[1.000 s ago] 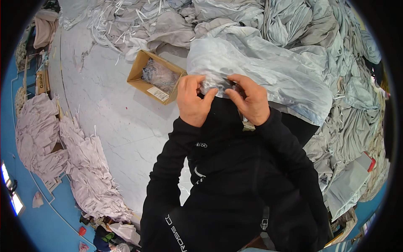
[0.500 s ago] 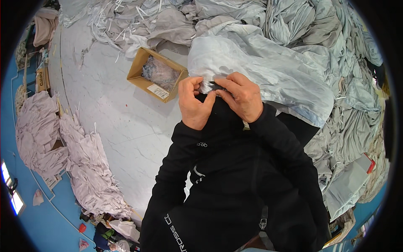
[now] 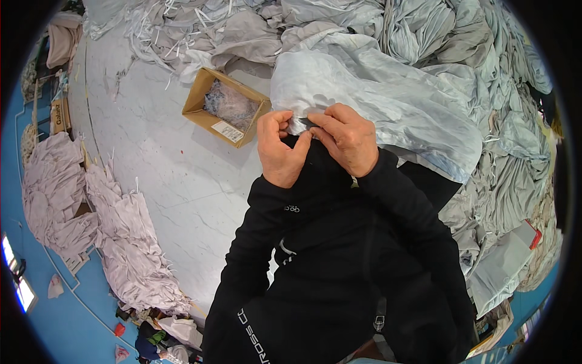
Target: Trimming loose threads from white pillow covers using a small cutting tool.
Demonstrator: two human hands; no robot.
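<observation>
My left hand (image 3: 280, 150) pinches the near left corner of a pale grey-blue cloth (image 3: 339, 85) between thumb and fingers. Close against it, my right hand (image 3: 350, 138) is closed, thumb and forefinger together around a small dark object (image 3: 307, 124). Most of that object is hidden by the fingers, so its kind cannot be made out. The fingertips of both hands nearly meet at the cloth's edge. From there the cloth spreads away to the right over the worktop.
An open cardboard box (image 3: 200, 112) holding crumpled clear plastic stands left of my hands on the pale marbled worktop (image 3: 176, 182). Heaps of grey cloth (image 3: 418, 30) line the far side and right. Pinkish cloth piles (image 3: 130, 242) lie at left. A grey box (image 3: 503, 261) sits at right.
My right fingers have shifted slightly at the cloth's corner, and less of the dark object shows. My left hand stays in place, still pinching the cloth.
</observation>
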